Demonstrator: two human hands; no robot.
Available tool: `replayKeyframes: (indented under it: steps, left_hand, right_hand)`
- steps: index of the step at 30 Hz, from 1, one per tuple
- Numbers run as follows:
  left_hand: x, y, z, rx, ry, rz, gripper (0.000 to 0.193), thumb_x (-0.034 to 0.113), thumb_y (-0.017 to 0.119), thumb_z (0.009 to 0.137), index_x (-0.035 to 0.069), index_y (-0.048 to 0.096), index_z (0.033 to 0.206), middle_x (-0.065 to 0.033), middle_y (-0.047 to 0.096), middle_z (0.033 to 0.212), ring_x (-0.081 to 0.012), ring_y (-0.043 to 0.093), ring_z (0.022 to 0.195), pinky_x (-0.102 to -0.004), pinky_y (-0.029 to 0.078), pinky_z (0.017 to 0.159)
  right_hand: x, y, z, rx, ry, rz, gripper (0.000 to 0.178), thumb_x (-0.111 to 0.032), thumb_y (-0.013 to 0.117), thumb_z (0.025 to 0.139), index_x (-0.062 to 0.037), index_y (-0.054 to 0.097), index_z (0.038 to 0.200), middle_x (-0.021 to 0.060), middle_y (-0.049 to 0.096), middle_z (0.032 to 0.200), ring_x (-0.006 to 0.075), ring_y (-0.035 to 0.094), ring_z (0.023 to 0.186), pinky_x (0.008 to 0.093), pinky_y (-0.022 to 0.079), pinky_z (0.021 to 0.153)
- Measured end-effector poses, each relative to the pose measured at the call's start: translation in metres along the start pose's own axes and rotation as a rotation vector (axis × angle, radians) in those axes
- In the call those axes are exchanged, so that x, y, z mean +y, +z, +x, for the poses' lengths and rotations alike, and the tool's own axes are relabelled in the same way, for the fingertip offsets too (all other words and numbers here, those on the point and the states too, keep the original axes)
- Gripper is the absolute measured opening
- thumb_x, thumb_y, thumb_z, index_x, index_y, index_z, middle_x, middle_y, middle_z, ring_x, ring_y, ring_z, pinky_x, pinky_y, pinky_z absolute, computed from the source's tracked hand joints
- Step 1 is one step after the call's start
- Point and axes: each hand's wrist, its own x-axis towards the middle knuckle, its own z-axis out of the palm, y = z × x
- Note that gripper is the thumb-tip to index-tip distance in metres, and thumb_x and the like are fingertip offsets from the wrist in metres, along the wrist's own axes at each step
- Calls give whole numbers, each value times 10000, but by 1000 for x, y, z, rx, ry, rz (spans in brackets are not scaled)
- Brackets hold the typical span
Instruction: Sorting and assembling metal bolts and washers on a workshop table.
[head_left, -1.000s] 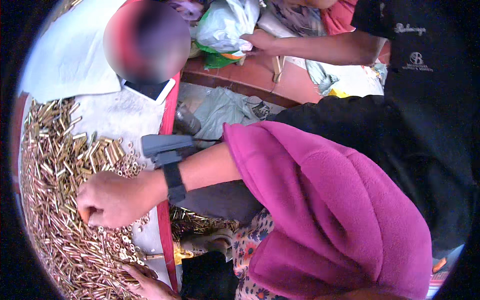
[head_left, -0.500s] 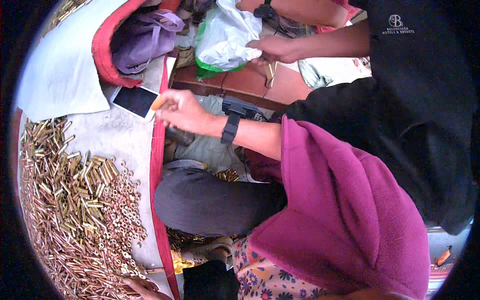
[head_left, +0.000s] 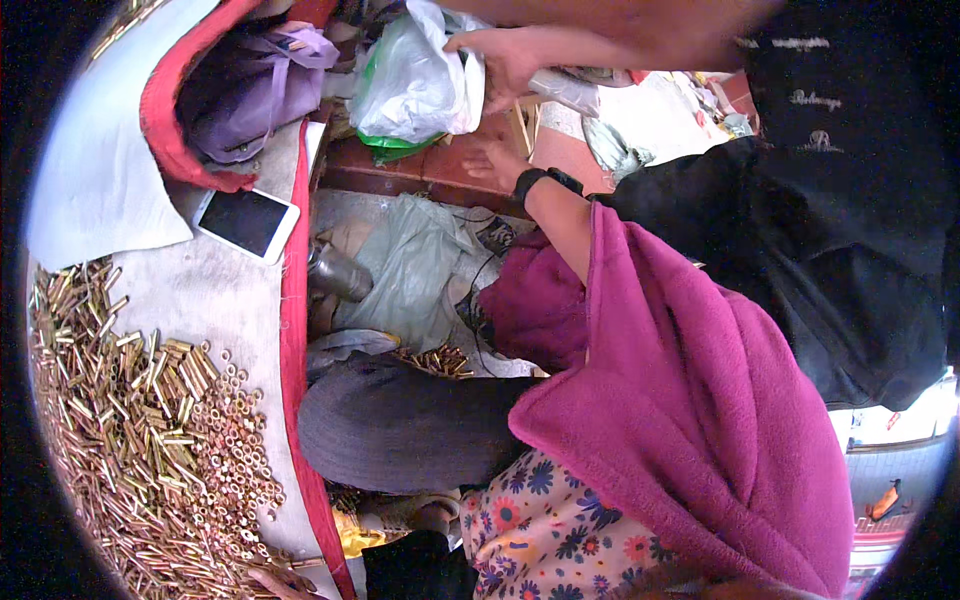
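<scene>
My right hand (head_left: 497, 165), with a dark band on its wrist, reaches out over a reddish-brown ledge (head_left: 400, 172), fingers spread and holding nothing. Just above it, another person's hand (head_left: 500, 65) grips a white and green plastic bag (head_left: 405, 95). At the lower left edge, my left hand (head_left: 280, 583) is partly cut off. Its visible fingers look stretched out beside a heap of small brass-coloured tubes (head_left: 110, 430). Small metal rings (head_left: 235, 430) lie scattered along the heap's right side. A white phone (head_left: 247, 222) with a dark screen lies farther up the pale work surface.
A red-edged white sheet (head_left: 100, 180) curls over the surface beside a lilac bag (head_left: 250, 95). Below the ledge are a metal cup (head_left: 338, 274) and a pale plastic bag (head_left: 410, 265). My bent knee (head_left: 400, 425) fills the middle; the other person's black garment (head_left: 780, 260) is at right.
My right hand has left the phone's corner and moved right and up to the ledge, its fingers opening. The other person's hand and the bag have shifted left and up slightly. The whole view has shifted.
</scene>
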Motion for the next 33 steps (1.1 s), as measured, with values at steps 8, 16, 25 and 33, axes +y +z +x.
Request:
replayKeyframes:
  steps: [8,16,25,33]
  left_hand:
    - [30,25,-7,-74,72,35,504,376,533,957,-76,477,1173,-137,571,865,-199,499,736,-330,437,655]
    - [34,32,-4,-178,44,-14,512,370,536,957,-81,461,1187,-130,560,854,-190,491,729,-327,432,635]
    - [13,26,4,-95,35,-58,422,346,550,953,-75,531,965,-102,541,824,-179,495,709,-309,446,637]
    - [22,21,-2,-150,21,-78,481,327,557,950,-93,478,1171,-204,575,1054,-236,566,878,-319,492,713]
  right_hand:
    - [-1,10,24,-66,-50,-82,410,-273,490,940,-73,468,1298,124,606,1191,258,620,1048,399,514,877]
    - [-115,3,53,473,-238,-1228,474,-248,508,869,-13,478,1279,196,588,1215,318,591,1106,443,480,918]
    - [-142,19,9,342,-400,-1419,358,-209,546,762,52,624,994,276,628,1010,407,621,961,452,493,841]
    - [-163,-13,-49,31,-799,-2027,83,-70,600,703,-13,660,711,214,667,751,354,680,751,436,546,630]
